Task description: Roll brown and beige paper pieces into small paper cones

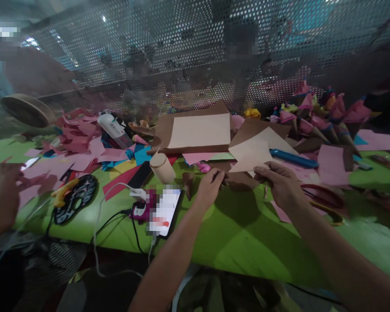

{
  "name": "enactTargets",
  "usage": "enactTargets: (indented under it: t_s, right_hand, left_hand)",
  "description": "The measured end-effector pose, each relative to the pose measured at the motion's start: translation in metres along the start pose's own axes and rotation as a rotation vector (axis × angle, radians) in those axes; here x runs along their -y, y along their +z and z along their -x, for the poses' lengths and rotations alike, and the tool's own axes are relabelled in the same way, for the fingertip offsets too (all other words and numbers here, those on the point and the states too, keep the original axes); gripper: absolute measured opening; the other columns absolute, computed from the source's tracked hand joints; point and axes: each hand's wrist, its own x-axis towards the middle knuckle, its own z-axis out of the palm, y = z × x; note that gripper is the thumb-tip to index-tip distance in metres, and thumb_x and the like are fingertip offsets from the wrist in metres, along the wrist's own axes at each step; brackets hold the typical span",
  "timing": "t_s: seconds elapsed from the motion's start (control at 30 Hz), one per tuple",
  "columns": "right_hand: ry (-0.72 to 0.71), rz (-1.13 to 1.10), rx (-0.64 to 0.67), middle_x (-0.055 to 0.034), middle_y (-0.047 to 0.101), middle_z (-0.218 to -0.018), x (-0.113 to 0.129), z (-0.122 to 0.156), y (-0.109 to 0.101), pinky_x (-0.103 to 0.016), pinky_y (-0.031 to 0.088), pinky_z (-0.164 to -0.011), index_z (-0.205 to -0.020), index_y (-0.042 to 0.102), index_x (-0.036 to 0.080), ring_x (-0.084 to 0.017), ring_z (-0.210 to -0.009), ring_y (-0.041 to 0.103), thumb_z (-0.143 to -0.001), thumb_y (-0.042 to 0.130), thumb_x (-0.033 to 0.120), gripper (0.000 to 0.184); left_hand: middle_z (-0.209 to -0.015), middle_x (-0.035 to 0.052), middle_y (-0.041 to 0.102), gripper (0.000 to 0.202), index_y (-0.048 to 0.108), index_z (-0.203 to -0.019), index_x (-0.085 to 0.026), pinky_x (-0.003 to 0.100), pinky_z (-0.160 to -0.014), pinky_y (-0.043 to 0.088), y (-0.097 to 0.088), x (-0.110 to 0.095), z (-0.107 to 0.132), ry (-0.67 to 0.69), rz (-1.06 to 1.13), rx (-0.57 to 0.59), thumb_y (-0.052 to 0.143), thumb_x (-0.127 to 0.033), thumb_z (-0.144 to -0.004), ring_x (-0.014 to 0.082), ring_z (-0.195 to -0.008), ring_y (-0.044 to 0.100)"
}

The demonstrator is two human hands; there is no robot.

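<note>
My left hand (209,187) is closed in a pinch at the left edge of a piece of brown paper (242,180). Opposite it, my right hand (279,182) pinches the near edge of a cream sheet of paper (249,152), which overlaps the brown piece. How the two papers join under my fingers cannot be made out. A small rolled brown paper cone (187,185) lies left of my left hand, and a crumpled pink bit (203,167) sits just beyond it. A blue cutter (294,158) rests on papers beyond my right hand.
Red-and-yellow-handled scissors (326,201) lie at the right. A lit phone (165,212), a purple power socket (144,212) with cables and a beige cylinder (162,168) stand left. Paper cones (318,117) are heaped back right. Another person's hand (3,195) is far left.
</note>
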Motion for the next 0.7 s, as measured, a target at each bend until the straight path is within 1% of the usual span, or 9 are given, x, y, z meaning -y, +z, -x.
enactTargets:
  t_s: [0.1, 0.2, 0.3, 0.4, 0.5, 0.6, 0.67, 0.7]
  right_hand:
    - [0.018, 0.021, 0.016, -0.0001, 0.062, -0.058, 0.000, 0.001, 0.001, -0.028, 0.043, -0.054, -0.059, 0.065, 0.023, -0.014, -0.057, 0.054, -0.060, 0.087, 0.046, 0.032]
    - [0.023, 0.059, 0.037, -0.0004, 0.063, -0.058, -0.003, 0.002, 0.000, -0.027, 0.044, -0.055, -0.060, 0.065, 0.022, -0.014, -0.057, 0.054, -0.062, 0.086, 0.046, 0.032]
    - [0.021, 0.086, 0.044, -0.0005, 0.064, -0.060, -0.005, 0.003, -0.001, -0.027, 0.045, -0.056, -0.061, 0.067, 0.022, -0.014, -0.058, 0.056, -0.065, 0.084, 0.046, 0.030]
    - [0.024, 0.095, 0.055, -0.0004, 0.064, -0.061, -0.003, 0.004, 0.000, -0.026, 0.045, -0.057, -0.063, 0.066, 0.022, -0.014, -0.059, 0.056, -0.066, 0.084, 0.048, 0.031]
    - [0.030, 0.144, 0.114, -0.0003, 0.063, -0.060, 0.000, 0.007, 0.002, -0.027, 0.045, -0.056, -0.063, 0.065, 0.022, -0.014, -0.058, 0.055, -0.065, 0.084, 0.053, 0.037]
    - [0.051, 0.200, 0.215, 0.0003, 0.062, -0.059, 0.000, 0.010, 0.005, -0.028, 0.047, -0.057, -0.064, 0.065, 0.022, -0.015, -0.059, 0.058, -0.064, 0.083, 0.059, 0.041]
    - [0.058, 0.217, 0.265, -0.0009, 0.067, -0.063, -0.003, 0.011, 0.007, -0.031, 0.050, -0.062, -0.069, 0.068, 0.021, -0.018, -0.063, 0.062, -0.062, 0.085, 0.059, 0.042]
    - [0.059, 0.224, 0.277, -0.0020, 0.069, -0.067, -0.005, 0.011, 0.008, -0.032, 0.052, -0.064, -0.073, 0.069, 0.021, -0.019, -0.066, 0.064, -0.060, 0.085, 0.059, 0.043]
  left_hand:
    - [-0.077, 0.0010, 0.063, 0.019, 0.059, -0.084, -0.019, 0.026, -0.067, 0.041, 0.001, 0.002, 0.000, 0.044, -0.041, -0.008, 0.054, -0.032, -0.096, 0.0131, -0.072, 0.056]
    - [-0.079, 0.0004, 0.061, 0.013, 0.059, -0.085, -0.019, 0.026, -0.070, 0.041, 0.002, 0.001, 0.001, 0.066, -0.035, 0.002, 0.057, -0.029, -0.093, 0.0133, -0.074, 0.055]
    - [-0.076, -0.0006, 0.059, 0.012, 0.058, -0.081, -0.019, 0.027, -0.070, 0.041, 0.002, -0.004, 0.004, 0.024, -0.010, 0.006, 0.056, -0.026, -0.090, 0.0134, -0.072, 0.053]
    - [-0.072, -0.0011, 0.057, 0.016, 0.056, -0.076, -0.020, 0.028, -0.070, 0.041, 0.001, -0.010, 0.007, -0.033, -0.003, 0.029, 0.054, -0.027, -0.090, 0.0141, -0.070, 0.053]
    - [-0.074, -0.0001, 0.058, 0.022, 0.055, -0.075, -0.020, 0.029, -0.073, 0.041, 0.001, -0.012, 0.008, -0.012, -0.053, 0.009, 0.053, -0.033, -0.092, 0.0159, -0.075, 0.054]
    - [-0.073, -0.0006, 0.056, 0.025, 0.054, -0.077, -0.020, 0.028, -0.070, 0.039, 0.003, -0.010, 0.007, -0.005, -0.069, 0.069, 0.059, -0.041, -0.090, 0.0156, -0.073, 0.051]
    - [-0.069, -0.0022, 0.052, 0.024, 0.053, -0.077, -0.020, 0.027, -0.067, 0.037, 0.006, -0.007, 0.006, -0.026, -0.053, 0.110, 0.061, -0.039, -0.088, 0.0140, -0.069, 0.049]
    - [-0.067, -0.0029, 0.051, 0.023, 0.052, -0.076, -0.020, 0.027, -0.066, 0.037, 0.006, -0.006, 0.005, -0.034, -0.050, 0.108, 0.061, -0.037, -0.087, 0.0132, -0.067, 0.047]
